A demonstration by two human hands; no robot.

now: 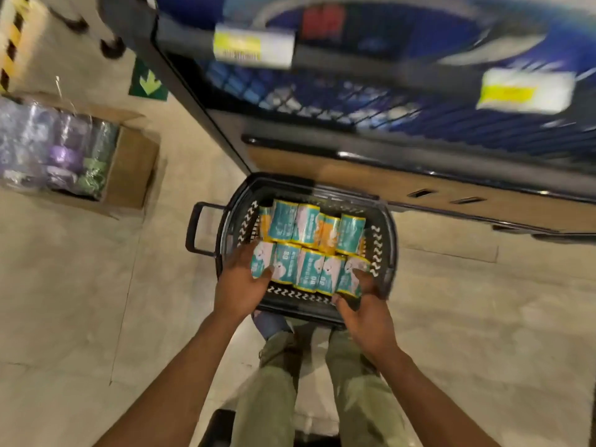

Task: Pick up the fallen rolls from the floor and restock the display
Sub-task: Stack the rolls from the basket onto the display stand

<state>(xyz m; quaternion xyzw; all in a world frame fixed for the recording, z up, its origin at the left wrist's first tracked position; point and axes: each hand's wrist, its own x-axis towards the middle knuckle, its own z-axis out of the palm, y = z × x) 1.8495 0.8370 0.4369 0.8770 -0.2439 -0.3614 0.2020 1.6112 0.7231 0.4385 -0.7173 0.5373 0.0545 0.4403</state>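
Note:
A black plastic basket [383, 250] stands on the floor below me, in front of the shelf. In it lie two rows of several teal and yellow rolls [308, 250]. My left hand [240, 285] grips the left end of the near row, thumb on the outermost roll. My right hand [362, 309] grips the right end of the same row, fingers curled round the last roll. The near row sits between my two hands, level with the basket's rim.
A display shelf [371, 169] with yellow price tags [251, 46] and blue packs rises beyond the basket. A cardboard box [129, 175] of purple and green rolls stands on the floor to the left. My legs are below the basket on tiled floor.

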